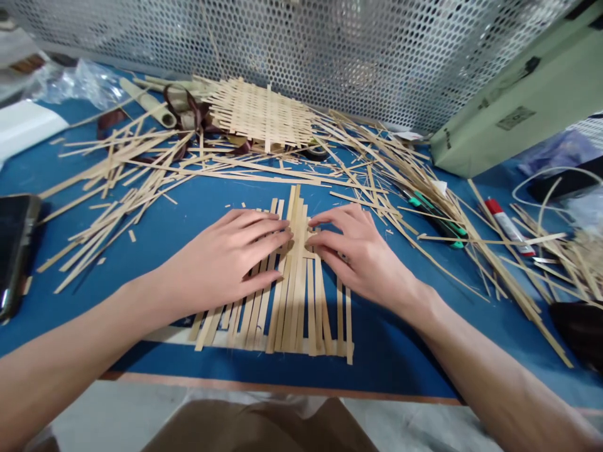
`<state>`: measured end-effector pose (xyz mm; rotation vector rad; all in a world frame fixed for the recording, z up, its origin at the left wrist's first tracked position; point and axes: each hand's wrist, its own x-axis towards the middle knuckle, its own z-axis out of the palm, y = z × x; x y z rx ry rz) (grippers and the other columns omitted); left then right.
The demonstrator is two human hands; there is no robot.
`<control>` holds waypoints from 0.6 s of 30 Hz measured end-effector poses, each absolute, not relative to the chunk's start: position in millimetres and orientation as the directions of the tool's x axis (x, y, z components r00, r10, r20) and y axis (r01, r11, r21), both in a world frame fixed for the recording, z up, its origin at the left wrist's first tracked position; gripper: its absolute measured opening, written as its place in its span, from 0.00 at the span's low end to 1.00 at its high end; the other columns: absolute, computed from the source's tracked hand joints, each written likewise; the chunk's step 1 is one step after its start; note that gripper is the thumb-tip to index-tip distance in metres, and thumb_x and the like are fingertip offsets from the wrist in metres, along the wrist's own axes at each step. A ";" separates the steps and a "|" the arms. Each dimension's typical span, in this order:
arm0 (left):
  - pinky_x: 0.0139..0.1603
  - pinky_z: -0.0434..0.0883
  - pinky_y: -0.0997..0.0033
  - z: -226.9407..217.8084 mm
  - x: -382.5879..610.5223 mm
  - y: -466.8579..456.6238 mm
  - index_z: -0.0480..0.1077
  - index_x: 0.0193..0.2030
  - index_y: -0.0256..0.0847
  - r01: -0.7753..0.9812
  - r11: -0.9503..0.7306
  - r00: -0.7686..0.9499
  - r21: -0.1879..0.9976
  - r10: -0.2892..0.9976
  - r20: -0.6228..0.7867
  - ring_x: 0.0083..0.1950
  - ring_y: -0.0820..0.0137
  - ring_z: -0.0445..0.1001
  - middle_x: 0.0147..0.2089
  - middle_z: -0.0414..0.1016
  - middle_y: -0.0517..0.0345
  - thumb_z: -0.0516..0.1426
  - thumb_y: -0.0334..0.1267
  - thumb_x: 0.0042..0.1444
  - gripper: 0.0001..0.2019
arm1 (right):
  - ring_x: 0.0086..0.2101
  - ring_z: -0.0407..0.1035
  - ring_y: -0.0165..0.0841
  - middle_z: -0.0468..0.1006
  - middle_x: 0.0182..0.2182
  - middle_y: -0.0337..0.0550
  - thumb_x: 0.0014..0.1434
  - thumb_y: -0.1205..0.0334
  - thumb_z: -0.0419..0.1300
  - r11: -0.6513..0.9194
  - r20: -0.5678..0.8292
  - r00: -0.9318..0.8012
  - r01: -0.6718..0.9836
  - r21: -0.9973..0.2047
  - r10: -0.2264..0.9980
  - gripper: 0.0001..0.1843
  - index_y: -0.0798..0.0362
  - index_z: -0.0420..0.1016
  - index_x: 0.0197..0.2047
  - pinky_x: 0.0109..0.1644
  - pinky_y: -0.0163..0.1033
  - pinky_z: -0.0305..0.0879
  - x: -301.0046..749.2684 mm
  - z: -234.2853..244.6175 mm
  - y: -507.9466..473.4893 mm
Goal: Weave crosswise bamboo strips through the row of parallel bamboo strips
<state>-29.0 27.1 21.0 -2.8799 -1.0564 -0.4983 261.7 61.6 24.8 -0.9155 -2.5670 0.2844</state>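
Observation:
Pale bamboo strips (291, 295) lie side by side on the blue table, running away from me. Their near ends rest on a whitish band (217, 339) along the front. My left hand (235, 248) lies palm down over the left strips, fingers stretched out and slightly apart, fingertips at the middle strips. From the other side, my right hand (360, 248) touches the strips with bent, separated fingertips. A short crosswise piece shows between the hands, partly hidden by the right fingers. Both thumbs are partly hard to make out.
A woven bamboo mat (261, 113) lies at the back, before a perforated metal panel (301, 44). Loose strips (136, 169) are scattered left and right. A green-black cutter (438, 220), a red-capped tube (509, 227), a phone (16, 251) and a pale green box (513, 107) surround the work.

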 end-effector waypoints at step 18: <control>0.71 0.77 0.50 26.5 -30.2 18.7 0.80 0.61 0.43 0.524 -0.828 0.764 0.201 0.561 0.320 0.69 0.56 0.80 0.67 0.84 0.50 0.58 0.41 0.81 0.12 | 0.56 0.81 0.56 0.87 0.55 0.49 0.75 0.63 0.61 0.706 0.307 -0.637 0.623 -0.337 0.708 0.15 0.33 0.87 0.50 0.59 0.70 0.79 261.5 21.6 64.6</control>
